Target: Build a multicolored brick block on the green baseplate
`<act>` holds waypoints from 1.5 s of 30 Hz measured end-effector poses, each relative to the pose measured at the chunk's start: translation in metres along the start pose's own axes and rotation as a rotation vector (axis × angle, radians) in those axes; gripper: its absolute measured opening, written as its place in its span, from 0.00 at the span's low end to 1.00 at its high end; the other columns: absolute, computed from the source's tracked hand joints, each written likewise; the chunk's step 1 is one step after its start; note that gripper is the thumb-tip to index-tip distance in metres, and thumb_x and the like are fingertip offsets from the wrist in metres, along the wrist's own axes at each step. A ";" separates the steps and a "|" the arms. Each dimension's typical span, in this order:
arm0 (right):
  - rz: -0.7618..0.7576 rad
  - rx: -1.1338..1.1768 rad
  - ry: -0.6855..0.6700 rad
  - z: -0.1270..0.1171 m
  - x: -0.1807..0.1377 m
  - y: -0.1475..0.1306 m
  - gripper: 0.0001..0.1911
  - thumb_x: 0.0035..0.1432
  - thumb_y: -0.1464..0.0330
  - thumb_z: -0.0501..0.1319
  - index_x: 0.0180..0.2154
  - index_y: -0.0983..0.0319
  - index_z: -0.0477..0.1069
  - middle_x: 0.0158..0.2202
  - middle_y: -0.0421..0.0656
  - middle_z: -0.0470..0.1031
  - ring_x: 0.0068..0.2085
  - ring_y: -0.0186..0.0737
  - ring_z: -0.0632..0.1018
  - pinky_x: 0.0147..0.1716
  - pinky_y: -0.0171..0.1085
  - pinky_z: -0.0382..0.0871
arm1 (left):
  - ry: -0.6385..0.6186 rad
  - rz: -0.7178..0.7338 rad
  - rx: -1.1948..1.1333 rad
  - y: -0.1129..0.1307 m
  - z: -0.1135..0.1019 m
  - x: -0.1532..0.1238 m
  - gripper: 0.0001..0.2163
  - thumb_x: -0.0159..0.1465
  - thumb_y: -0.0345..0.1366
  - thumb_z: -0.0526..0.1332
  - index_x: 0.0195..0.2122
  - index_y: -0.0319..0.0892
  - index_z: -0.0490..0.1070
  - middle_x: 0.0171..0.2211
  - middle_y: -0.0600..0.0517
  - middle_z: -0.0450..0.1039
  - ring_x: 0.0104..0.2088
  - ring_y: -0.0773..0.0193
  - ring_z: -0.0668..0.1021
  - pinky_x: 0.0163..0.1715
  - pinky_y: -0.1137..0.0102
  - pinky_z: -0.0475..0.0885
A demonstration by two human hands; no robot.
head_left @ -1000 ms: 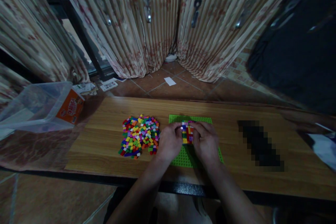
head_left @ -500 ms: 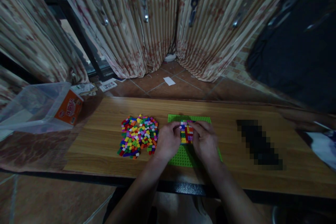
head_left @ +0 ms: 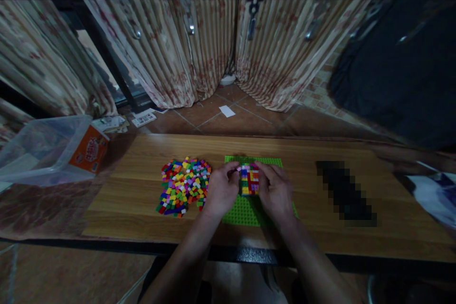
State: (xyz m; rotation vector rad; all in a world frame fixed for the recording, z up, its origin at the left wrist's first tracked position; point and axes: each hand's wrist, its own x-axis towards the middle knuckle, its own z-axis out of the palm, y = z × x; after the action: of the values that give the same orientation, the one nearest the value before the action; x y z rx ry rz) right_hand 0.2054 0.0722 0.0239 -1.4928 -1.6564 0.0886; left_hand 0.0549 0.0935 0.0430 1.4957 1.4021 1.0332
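Observation:
A green studded baseplate (head_left: 241, 211) lies on the wooden table (head_left: 124, 199). A patch of small coloured bricks (head_left: 250, 178) is built up on it. My left hand (head_left: 221, 192) rests at the left side of that patch, fingers curled, pinching at its top left corner. At the patch's right side is my right hand (head_left: 274, 192), fingers bent and pressed against the bricks. Whether either hand holds a loose brick is hidden. A heap of loose coloured bricks (head_left: 181, 185) lies just left of my left hand.
A clear plastic tub (head_left: 42, 152) with an orange label sits at the table's left end. A dark blurred object (head_left: 344, 193) lies to the right, and a white and blue bag (head_left: 432, 194) at the far right. Curtains hang behind, over tiled floor.
Both hands stay at the brick patch; the left fingers have shifted up to its top left corner. The view has drifted slightly.

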 end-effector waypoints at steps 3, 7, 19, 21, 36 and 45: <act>0.013 0.007 0.026 -0.002 0.002 -0.007 0.15 0.66 0.69 0.53 0.45 0.62 0.77 0.39 0.47 0.78 0.40 0.45 0.77 0.43 0.46 0.73 | -0.003 0.023 -0.045 0.001 0.001 0.000 0.16 0.61 0.25 0.57 0.49 0.36 0.76 0.47 0.44 0.80 0.47 0.59 0.81 0.53 0.65 0.74; -0.034 0.065 -0.005 -0.004 0.004 -0.017 0.12 0.66 0.67 0.55 0.43 0.62 0.77 0.39 0.47 0.79 0.40 0.44 0.78 0.43 0.45 0.72 | -0.030 0.038 -0.096 0.007 0.002 -0.001 0.16 0.61 0.25 0.57 0.50 0.37 0.75 0.45 0.46 0.80 0.45 0.62 0.81 0.51 0.68 0.75; -0.051 0.137 -0.065 -0.003 0.003 -0.016 0.11 0.66 0.64 0.58 0.41 0.58 0.78 0.40 0.45 0.79 0.43 0.44 0.77 0.44 0.45 0.71 | -0.087 0.125 -0.070 0.007 0.004 -0.009 0.20 0.62 0.26 0.58 0.55 0.41 0.70 0.40 0.50 0.81 0.38 0.65 0.82 0.45 0.71 0.75; -0.050 0.151 -0.056 -0.002 0.002 -0.016 0.10 0.65 0.64 0.58 0.41 0.58 0.78 0.40 0.44 0.80 0.42 0.43 0.78 0.44 0.45 0.71 | -0.079 0.123 -0.063 0.006 0.004 -0.009 0.20 0.62 0.27 0.58 0.55 0.41 0.69 0.39 0.50 0.81 0.37 0.65 0.82 0.43 0.70 0.76; -0.052 0.090 -0.041 -0.002 0.000 -0.018 0.14 0.67 0.62 0.56 0.40 0.58 0.79 0.39 0.45 0.80 0.42 0.44 0.77 0.45 0.46 0.70 | -0.045 0.076 -0.073 0.005 0.008 -0.009 0.19 0.61 0.28 0.60 0.54 0.40 0.71 0.39 0.50 0.82 0.36 0.65 0.82 0.41 0.72 0.76; -0.059 0.068 -0.029 -0.001 -0.001 -0.018 0.14 0.67 0.62 0.55 0.39 0.58 0.79 0.39 0.45 0.79 0.42 0.44 0.77 0.44 0.45 0.70 | -0.020 0.063 -0.043 0.003 0.009 -0.009 0.18 0.61 0.29 0.60 0.53 0.40 0.72 0.40 0.48 0.82 0.37 0.63 0.82 0.41 0.70 0.76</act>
State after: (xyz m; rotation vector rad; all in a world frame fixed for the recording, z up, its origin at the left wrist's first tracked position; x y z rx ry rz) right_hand 0.1922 0.0664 0.0338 -1.3966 -1.7031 0.1333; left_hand 0.0641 0.0840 0.0422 1.5231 1.3180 1.0779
